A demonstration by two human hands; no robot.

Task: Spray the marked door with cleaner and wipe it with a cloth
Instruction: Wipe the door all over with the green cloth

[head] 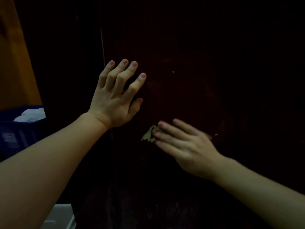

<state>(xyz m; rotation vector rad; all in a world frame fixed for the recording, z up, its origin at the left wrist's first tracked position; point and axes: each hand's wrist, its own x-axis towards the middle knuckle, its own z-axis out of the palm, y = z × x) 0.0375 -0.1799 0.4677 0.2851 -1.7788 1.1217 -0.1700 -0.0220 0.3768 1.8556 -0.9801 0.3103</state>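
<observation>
A very dark, reddish-brown door fills most of the head view. My left hand rests against it near its left edge, fingers spread and bent at the knuckles, fingertips touching the surface. Lower and to the right, my right hand lies flat with straight fingers, pressing a small yellowish cloth onto the door. Only a ragged corner of the cloth shows beyond the fingertips. No spray bottle is in sight.
An orange wall stands at the left. Below it sits a dark blue crate holding something white. A pale box edge shows at the bottom left. The scene is dim.
</observation>
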